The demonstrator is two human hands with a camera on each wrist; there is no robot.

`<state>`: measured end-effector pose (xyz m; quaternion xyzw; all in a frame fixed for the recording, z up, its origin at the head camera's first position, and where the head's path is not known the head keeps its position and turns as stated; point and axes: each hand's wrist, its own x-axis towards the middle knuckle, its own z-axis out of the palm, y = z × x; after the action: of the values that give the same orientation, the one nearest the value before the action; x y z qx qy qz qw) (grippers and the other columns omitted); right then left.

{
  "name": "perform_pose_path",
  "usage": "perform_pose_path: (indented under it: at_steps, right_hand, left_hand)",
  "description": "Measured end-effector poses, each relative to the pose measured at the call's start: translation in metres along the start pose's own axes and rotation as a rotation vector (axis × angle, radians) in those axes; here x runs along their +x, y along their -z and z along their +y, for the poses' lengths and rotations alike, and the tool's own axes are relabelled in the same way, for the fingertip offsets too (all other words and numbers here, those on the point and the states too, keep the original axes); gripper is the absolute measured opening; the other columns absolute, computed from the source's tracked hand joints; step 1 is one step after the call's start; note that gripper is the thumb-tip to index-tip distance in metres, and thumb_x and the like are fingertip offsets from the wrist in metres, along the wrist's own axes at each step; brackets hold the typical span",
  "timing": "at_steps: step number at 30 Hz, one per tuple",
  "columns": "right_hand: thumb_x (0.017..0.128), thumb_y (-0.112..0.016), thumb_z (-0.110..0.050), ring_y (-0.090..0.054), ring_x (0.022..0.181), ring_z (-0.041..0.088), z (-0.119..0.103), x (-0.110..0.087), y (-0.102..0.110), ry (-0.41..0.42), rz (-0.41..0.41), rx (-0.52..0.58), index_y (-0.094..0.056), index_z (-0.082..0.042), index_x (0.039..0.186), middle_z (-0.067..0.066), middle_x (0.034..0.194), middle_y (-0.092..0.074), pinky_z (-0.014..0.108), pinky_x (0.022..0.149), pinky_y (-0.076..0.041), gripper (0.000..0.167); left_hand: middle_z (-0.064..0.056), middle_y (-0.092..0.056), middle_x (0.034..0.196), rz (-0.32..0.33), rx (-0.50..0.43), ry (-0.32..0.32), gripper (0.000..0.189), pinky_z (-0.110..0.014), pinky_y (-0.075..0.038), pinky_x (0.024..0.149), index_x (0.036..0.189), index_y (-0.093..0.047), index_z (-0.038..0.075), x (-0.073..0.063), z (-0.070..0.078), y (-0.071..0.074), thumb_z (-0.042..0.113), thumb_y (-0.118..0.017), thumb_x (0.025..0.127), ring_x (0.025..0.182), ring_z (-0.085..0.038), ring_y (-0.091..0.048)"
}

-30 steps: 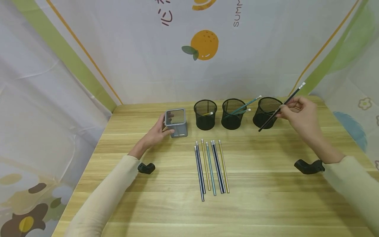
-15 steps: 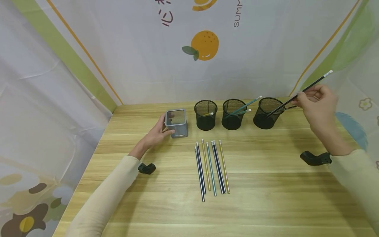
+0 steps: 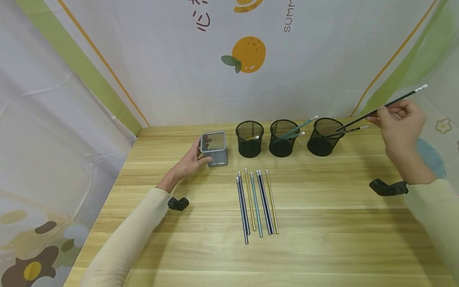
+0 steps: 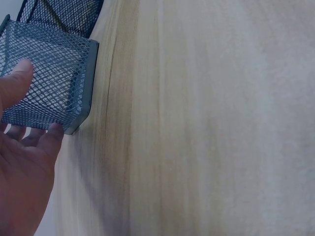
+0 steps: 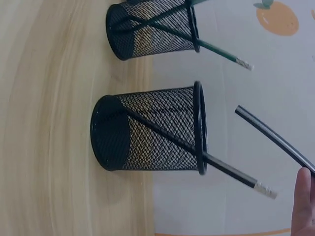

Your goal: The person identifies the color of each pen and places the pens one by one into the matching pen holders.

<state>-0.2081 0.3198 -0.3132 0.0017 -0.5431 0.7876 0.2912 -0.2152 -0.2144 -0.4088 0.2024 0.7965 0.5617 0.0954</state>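
My left hand holds the grey square mesh pen holder at its left side, thumb in front and fingers behind. My right hand pinches a black pencil with a white eraser end pointing up to the right. In the right wrist view its lower end stands just outside the rim of the right round black mesh cup, not inside. Another black pencil leans in that cup. Teal pencils lean in the middle cup, and a yellow pencil in the left cup.
Several loose pencils, dark blue, gold and teal, lie side by side on the wooden table, including a gold pencil at their right end. A printed cloth hangs behind the cups.
My right hand has moved right with the black pencil, whose lower end went from before the right cup to its rim. The pencil leaning in that cup came into view. My left hand stayed put.
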Motion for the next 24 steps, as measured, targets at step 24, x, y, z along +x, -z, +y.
perform_pose_path:
  at_steps: [24]
  right_hand:
    - [0.087, -0.059, 0.014, -0.067, 0.057, 0.021, 0.026, 0.008, 0.010, 0.002, 0.064, 0.005, -0.052, 0.004, 0.087, 0.015, 0.081, -0.061, 0.028, 0.062, -0.060, 0.012]
  left_hand:
    - [-0.025, -0.023, 0.158, -0.001, -0.012, 0.010, 0.071, -0.050, -0.023, 0.119, 0.157, -0.014, 0.003, 0.000, 0.000, 0.000, -0.007, -0.055, 0.101, 0.147, -0.040, -0.022]
